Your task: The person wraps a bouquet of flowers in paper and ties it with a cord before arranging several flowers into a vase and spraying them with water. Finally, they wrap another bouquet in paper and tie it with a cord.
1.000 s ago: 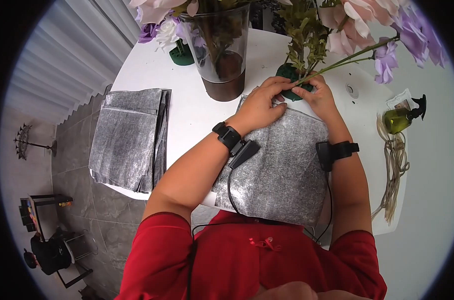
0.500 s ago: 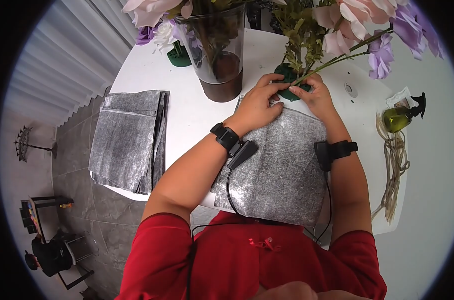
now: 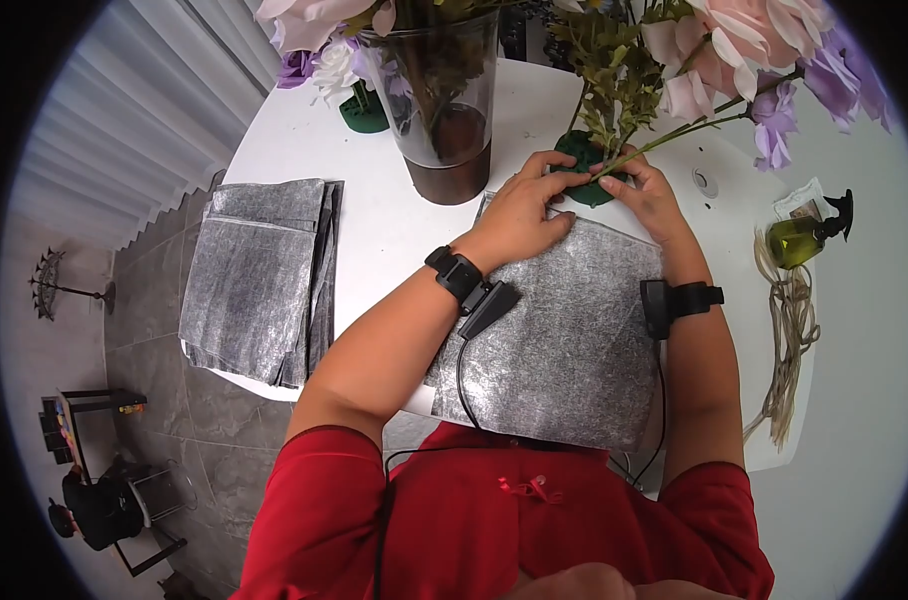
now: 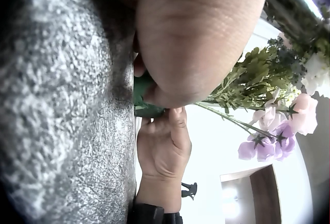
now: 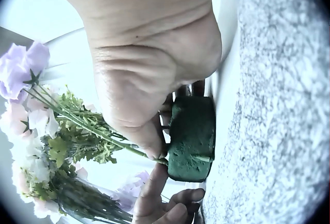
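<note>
A green floral foam block (image 5: 191, 136) rests on the white table with leafy sprigs (image 3: 619, 105) and flower stems stuck in it. My left hand (image 3: 522, 215) holds the block from the left, one finger reaching to the base of a slanting stem (image 3: 664, 138). My right hand (image 3: 654, 200) pinches that stem low, where it meets the foam, with the thumb on it in the right wrist view. Purple flowers (image 3: 774, 120) and pink roses (image 3: 739, 40) lean out to the right. A cut stem end (image 5: 203, 158) pokes from the foam's side.
Grey wrapping sheets (image 3: 554, 330) lie under my forearms; another stack (image 3: 249, 280) is at the left edge. A clear vase (image 3: 444, 110) of flowers stands behind. A second foam piece (image 3: 364, 112) sits farther back. At right are a green spray bottle (image 3: 794, 240) and raffia strands (image 3: 789, 340).
My right hand has shifted slightly to the right along with the stem's base, and the purple flowers tilt a little lower. My left hand stays at the foam, its fingers nearly unchanged.
</note>
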A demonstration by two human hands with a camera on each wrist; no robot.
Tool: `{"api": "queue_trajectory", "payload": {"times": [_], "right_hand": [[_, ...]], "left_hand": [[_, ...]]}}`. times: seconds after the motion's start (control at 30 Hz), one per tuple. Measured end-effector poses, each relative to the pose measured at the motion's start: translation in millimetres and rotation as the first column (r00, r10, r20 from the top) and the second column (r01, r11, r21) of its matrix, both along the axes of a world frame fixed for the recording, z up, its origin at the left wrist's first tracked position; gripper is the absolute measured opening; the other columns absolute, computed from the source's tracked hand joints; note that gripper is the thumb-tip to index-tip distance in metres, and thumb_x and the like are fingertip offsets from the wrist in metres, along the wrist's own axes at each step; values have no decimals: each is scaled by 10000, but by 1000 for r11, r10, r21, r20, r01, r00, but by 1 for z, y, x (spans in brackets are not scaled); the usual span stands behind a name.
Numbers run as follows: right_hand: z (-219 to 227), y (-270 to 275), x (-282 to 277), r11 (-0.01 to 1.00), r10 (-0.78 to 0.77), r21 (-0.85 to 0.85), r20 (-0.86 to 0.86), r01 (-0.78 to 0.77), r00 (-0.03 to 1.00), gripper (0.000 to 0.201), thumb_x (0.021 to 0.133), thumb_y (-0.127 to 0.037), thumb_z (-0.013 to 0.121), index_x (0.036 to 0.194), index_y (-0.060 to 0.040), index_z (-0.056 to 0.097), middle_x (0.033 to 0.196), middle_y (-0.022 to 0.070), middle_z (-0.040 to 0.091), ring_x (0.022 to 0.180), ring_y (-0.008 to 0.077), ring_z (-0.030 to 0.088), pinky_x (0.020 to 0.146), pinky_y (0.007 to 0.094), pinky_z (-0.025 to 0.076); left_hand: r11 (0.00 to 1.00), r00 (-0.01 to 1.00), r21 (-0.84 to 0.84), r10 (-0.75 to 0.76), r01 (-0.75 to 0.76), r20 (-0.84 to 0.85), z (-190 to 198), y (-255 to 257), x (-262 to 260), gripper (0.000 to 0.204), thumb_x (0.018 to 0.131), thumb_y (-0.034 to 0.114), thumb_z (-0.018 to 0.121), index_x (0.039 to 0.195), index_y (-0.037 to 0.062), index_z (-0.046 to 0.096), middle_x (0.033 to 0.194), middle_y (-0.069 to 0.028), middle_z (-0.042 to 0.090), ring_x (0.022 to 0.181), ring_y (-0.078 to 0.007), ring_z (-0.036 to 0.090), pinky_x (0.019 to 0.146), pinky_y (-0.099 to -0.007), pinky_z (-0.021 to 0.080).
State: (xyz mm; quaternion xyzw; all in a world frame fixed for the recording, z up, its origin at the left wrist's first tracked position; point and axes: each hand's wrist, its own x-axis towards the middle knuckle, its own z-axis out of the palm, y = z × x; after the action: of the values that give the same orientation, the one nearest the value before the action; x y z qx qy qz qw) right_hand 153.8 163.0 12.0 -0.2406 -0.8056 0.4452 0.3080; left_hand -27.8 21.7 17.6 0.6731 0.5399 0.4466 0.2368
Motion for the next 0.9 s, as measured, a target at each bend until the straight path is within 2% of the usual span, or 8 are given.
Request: {"api": "queue_trajectory", "payload": {"times": [0.07, 0.13, 0.27, 0.43, 0.67, 0.77, 0.83, 0.9], "right_hand": [[-3, 3, 0, 1000, -5, -20, 16, 5, 1000, 209, 771, -182, 733, 925, -50, 684, 1033, 71, 577, 1034, 205, 526, 938, 310, 382], [-3, 3, 0, 999, -41, 38, 37, 39, 998, 222, 765, -186, 737, 923, -39, 681, 1024, 79, 579, 1017, 208, 530, 928, 309, 387], [-10, 6, -2, 997, -53, 58, 2, 52, 999, 228, 755, -189, 746, 903, -30, 679, 1005, 82, 575, 985, 207, 539, 897, 305, 405], [-9, 6, -2, 991, -98, 97, 44, 93, 994, 258, 715, -208, 781, 870, -30, 678, 951, 72, 572, 917, 203, 554, 846, 298, 431], [2, 2, 1, 988, -105, 118, 51, 99, 993, 284, 699, -219, 796, 885, -37, 681, 950, 82, 595, 928, 210, 568, 860, 300, 430], [7, 3, 3, 996, -65, 59, 52, 62, 997, 291, 708, -221, 793, 898, -32, 680, 973, 83, 609, 961, 203, 570, 870, 301, 429], [10, 2, 4, 997, -83, -8, -12, 83, 997, 295, 726, -215, 785, 919, -23, 673, 982, 73, 619, 966, 191, 574, 878, 297, 427], [18, -2, 4, 995, -99, -8, -4, 99, 995, 281, 739, -208, 777, 922, -22, 671, 983, 68, 620, 962, 185, 576, 880, 293, 426]], "left_hand": [[1000, 1000, -5, 1, -1, 4, 1, 0, 0, 502, 756, 67, 655, 1245, 123, 557, 1300, -73, 408, 954, -197, 580, 816, -292, 491], [1000, 1000, -31, 2, -2, 7, 3, -1, 1, 494, 760, 61, 653, 1242, 114, 556, 1297, -70, 405, 947, -195, 580, 816, -293, 493], [1000, 1000, -20, -5, 6, 24, 2, 0, 1, 483, 765, 57, 651, 1236, 103, 556, 1297, -69, 403, 950, -190, 577, 817, -294, 492], [1000, 999, -11, -9, 10, 47, -1, 2, 2, 471, 761, 42, 655, 1220, 84, 558, 1291, -69, 405, 944, -178, 562, 819, -290, 486], [1000, 999, -6, -7, 7, 50, -1, 1, 2, 473, 762, 34, 653, 1222, 83, 554, 1292, -68, 407, 934, -170, 555, 798, -283, 486], [1000, 999, -12, 5, -5, 40, -1, 1, 1, 477, 763, 35, 653, 1226, 86, 553, 1297, -70, 407, 942, -174, 559, 802, -282, 486], [1000, 999, 13, -9, 8, 31, -1, 1, 1, 479, 767, 42, 653, 1232, 89, 551, 1300, -72, 406, 956, -178, 563, 799, -286, 490], [1000, 999, -9, -11, 12, 35, 1, 0, 1, 484, 767, 45, 653, 1237, 94, 550, 1303, -73, 404, 962, -184, 565, 798, -289, 493]]}}
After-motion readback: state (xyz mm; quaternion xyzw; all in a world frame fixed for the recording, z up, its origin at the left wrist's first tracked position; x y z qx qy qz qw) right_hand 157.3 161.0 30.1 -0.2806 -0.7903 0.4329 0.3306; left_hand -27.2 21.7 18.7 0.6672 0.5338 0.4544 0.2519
